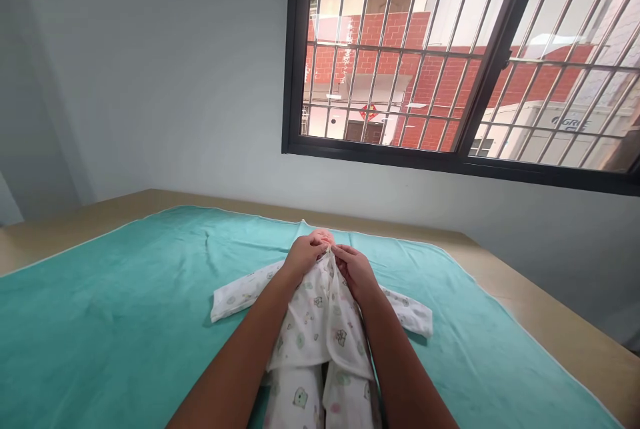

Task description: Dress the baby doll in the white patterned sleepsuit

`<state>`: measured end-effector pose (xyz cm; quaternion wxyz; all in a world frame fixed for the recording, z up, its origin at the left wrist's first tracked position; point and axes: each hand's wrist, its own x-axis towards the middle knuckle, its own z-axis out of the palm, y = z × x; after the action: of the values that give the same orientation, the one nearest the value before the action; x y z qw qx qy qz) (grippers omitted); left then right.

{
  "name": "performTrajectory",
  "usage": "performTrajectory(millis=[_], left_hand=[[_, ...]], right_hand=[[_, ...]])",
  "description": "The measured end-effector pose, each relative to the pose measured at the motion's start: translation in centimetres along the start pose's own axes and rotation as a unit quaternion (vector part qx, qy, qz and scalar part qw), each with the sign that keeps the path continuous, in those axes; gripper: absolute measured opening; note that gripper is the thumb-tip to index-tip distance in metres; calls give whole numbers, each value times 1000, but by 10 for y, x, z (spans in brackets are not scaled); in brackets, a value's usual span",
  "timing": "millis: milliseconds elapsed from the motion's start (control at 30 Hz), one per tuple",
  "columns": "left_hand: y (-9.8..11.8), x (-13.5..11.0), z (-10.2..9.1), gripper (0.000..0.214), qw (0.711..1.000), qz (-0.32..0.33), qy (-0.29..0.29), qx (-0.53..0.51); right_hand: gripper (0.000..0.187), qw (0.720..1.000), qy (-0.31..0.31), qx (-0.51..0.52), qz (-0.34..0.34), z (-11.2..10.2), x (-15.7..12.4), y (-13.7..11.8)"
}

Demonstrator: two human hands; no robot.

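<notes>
A doll (321, 239) in a white printed baby garment (320, 322) lies on its back on a teal cloth (125, 309). Only the top of the doll's head shows beyond my fingers. My left hand (303, 255) pinches the garment's left front edge at the neck. My right hand (354, 269) pinches the right front edge beside it. Both hands meet at the collar, just below the head. The garment's sleeves spread flat to either side, and its legs run toward me between my forearms.
The teal cloth covers a tan wooden surface (550, 322) whose bare border shows at the back and right. A grey wall (175, 82) rises behind it. A dark-framed barred window (450, 49) looks onto a red brick building.
</notes>
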<state>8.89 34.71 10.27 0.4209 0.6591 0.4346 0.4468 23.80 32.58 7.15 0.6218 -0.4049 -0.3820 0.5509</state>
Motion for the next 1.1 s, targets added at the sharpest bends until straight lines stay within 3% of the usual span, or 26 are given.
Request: performTrajectory(millis=[333, 600, 800, 1100], left_hand=[[5, -3, 2, 22, 1000, 12, -4, -10], [9, -7, -2, 16, 998, 15, -42, -37], [8, -7, 0, 10, 998, -10, -34, -59], [13, -7, -8, 21, 991, -53, -46, -115]], right_hand=[[29, 1000, -11, -10, 7, 0, -3, -2], [25, 999, -10, -30, 23, 2, -7, -7], [31, 999, 1, -43, 23, 4, -9, -9], [36, 997, -16, -80, 2, -1, -4, -4]])
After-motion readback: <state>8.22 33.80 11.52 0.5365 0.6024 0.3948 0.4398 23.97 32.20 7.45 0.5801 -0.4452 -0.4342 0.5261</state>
